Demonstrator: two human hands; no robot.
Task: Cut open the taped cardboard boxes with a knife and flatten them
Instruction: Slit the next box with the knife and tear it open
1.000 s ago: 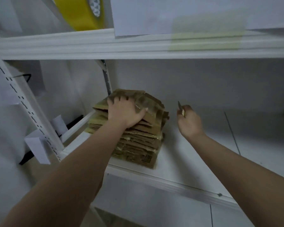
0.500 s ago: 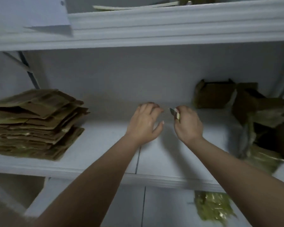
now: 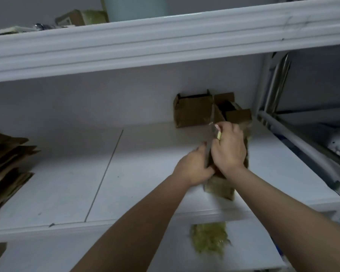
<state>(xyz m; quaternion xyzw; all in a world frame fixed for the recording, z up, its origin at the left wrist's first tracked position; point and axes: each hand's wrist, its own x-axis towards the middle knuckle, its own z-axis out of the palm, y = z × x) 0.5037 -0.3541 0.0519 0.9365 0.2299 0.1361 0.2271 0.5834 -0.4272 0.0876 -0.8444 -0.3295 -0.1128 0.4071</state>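
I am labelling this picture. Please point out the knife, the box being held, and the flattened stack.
knife (image 3: 218,135): head view, yellow handle part.
held box (image 3: 220,187): head view, near end.
flattened stack (image 3: 6,160): head view, right edge.

left hand: fingers curled, gripping | right hand: fingers curled in a grip | both forearms extended forward, hands touching

Left hand: grips the near box on the white shelf.
Right hand: holds the knife over that box.
Behind: open boxes against the wall.
Far left: flattened cardboard stack.
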